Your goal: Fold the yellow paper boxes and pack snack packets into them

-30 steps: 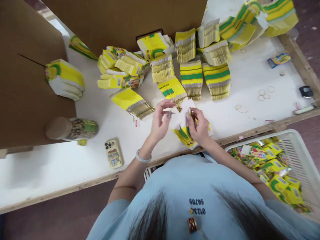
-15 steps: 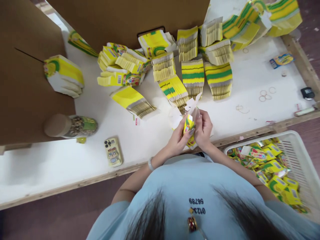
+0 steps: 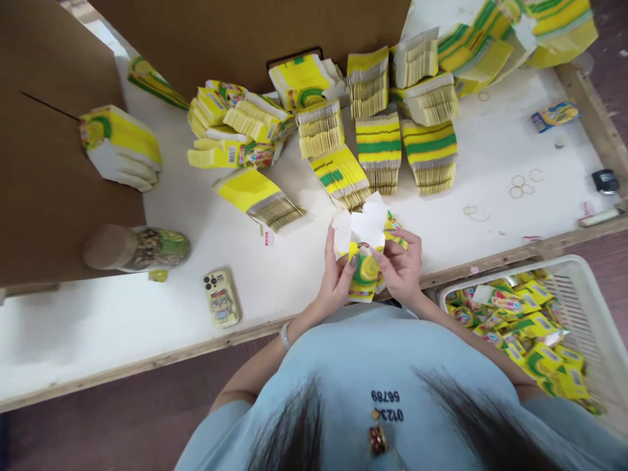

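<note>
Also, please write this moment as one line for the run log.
left hand: on yellow-green carton | right hand: on same carton | carton: white flaps open | phone: on table

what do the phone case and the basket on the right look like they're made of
Phone case: probably glossy plastic or silicone, going by its smooth, printed surface.
Basket: likely pale molded plastic, judging by the slotted wall and rounded rim.

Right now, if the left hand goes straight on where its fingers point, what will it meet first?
Carrying its yellow-green carton, the left hand would probably first meet the fanned stack of flat yellow cardboard packs with a green patch; the height gap is unclear.
</note>
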A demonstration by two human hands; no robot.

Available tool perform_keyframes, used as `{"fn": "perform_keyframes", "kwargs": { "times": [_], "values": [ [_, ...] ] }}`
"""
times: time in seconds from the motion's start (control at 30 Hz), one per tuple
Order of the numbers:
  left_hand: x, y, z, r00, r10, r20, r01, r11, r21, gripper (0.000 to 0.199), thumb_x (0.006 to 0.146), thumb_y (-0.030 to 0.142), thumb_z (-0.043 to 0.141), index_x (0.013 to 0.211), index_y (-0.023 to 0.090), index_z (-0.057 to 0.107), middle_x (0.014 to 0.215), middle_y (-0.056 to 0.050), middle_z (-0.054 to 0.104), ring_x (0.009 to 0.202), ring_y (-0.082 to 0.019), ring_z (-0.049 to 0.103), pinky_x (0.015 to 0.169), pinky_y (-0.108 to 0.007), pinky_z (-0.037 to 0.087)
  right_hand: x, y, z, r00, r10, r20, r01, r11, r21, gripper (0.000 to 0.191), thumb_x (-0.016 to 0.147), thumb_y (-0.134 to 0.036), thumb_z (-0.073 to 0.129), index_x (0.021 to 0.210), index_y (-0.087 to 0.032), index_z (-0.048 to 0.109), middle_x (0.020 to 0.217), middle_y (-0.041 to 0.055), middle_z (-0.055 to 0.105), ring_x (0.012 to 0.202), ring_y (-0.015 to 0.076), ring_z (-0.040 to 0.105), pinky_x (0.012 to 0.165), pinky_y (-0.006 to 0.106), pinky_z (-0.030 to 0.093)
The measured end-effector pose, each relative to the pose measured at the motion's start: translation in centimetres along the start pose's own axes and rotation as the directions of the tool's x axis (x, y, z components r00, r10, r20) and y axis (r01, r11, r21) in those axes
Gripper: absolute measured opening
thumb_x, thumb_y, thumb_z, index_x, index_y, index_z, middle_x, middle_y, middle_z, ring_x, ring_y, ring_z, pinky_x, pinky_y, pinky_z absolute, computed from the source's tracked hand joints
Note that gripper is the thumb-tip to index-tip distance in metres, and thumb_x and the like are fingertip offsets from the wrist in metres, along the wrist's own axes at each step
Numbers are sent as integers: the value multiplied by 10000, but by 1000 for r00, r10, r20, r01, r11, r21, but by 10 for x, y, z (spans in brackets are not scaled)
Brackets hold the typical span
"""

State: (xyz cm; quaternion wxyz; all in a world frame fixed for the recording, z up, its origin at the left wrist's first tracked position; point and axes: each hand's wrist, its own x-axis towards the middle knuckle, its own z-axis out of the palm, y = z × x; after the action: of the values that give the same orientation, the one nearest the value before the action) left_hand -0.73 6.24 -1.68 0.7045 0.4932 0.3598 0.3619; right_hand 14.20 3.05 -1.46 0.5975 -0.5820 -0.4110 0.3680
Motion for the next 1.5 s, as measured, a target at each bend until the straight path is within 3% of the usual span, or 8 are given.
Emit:
{"fn": "perform_keyframes", "kwargs": {
  "times": [0.13,0.33,0.5,0.67,0.93,1.13,1.33,1.5],
  "values": [
    [-17,1,-9,986,-76,146,74,997,13,730,975,525,619,1582,279,297,1052,-67,763,799,-170,742,736,-293,615,-10,4,-16,992,15,122,-15,1000,0,259,929,-463,697,1083,-255,700,1005,44,765,854,182,737,761,303,596],
    [-13,-5,-16,984,7,180,-41,981,187,323,998,463,596,1136,180,669,848,-33,718,710,-138,680,651,-238,556,-15,-2,-26,968,107,229,-92,993,-75,374,977,-505,609,743,-216,645,667,-7,643,616,134,597,603,251,509],
    [-7,-12,-10,992,96,87,-110,980,168,537,1017,511,545,1494,279,462,1034,-51,742,878,-159,723,811,-297,588,-19,6,-28,986,91,141,-77,992,-103,306,985,-463,608,1183,-242,686,1027,67,771,844,180,740,763,302,595],
    [-11,-4,-12,988,44,145,-76,973,220,619,1036,612,386,1318,149,685,1221,-170,756,961,-211,744,773,-288,606,-15,6,-48,904,-80,420,148,980,-132,305,899,-498,727,1112,-288,784,1175,78,787,1139,259,730,1041,415,561],
    [-10,-2,-12,991,15,133,-55,951,304,499,1034,481,509,1381,154,657,1313,-149,737,1060,-206,740,911,-317,604,-8,-19,-44,753,395,527,-403,909,-106,410,850,-327,724,1236,-242,614,1079,52,720,861,171,713,747,309,615],
    [-12,-5,-11,991,79,106,-112,930,351,474,1033,476,509,1380,189,658,1263,-133,756,1064,-208,740,915,-315,599,-2,-30,-42,724,443,529,-409,893,-187,452,812,-247,693,1245,-242,562,959,1,669,691,124,646,658,267,565],
    [-11,-7,-8,988,134,82,-155,914,376,461,1037,474,499,1356,190,671,1282,-139,750,1052,-209,746,919,-338,612,-3,-24,-44,655,433,619,-498,864,-77,469,851,-309,709,1284,-257,536,1134,39,683,899,165,702,795,311,613],
    [-11,-4,-5,981,175,84,-194,897,398,438,1051,438,478,1355,190,670,1259,-129,760,1056,-199,748,913,-321,612,-4,-23,-41,715,426,554,-471,879,-69,477,840,-286,723,1289,-236,569,1183,58,692,916,163,714,832,315,625]
  ]
}}
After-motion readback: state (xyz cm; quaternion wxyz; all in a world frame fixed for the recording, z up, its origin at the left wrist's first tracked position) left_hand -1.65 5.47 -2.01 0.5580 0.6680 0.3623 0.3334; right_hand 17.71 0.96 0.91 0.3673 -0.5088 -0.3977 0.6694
